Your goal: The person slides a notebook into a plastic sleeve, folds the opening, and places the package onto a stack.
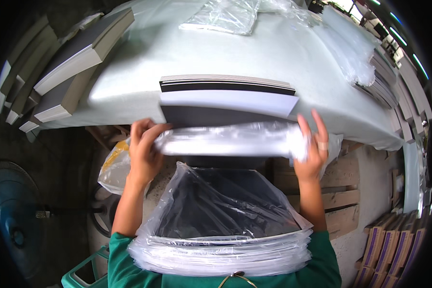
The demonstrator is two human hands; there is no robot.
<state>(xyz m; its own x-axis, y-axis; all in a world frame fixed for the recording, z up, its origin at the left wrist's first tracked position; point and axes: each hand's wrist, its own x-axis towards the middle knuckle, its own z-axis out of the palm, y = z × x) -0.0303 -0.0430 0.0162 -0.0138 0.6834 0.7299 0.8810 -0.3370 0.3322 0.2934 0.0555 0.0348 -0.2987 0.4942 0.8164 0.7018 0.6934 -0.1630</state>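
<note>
My left hand (144, 149) grips the left end of a clear plastic bag (225, 140) that wraps the near edge of a stack of dark boards. My right hand (312, 144) holds the bag's right end. The partly bagged stack (228, 98), white-edged with dark faces, rests on the pale table cover (144, 62) in front of me. Below my hands, against my chest, lies a pile of bagged dark boards (225, 225).
Loose clear bags (225, 17) lie at the table's far side. Grey board stacks (77, 53) stand at the left, more stacks (381, 81) at the right. Wooden pallet (341, 192) and purple-edged boxes (389, 245) sit lower right; a fan (14, 216) lower left.
</note>
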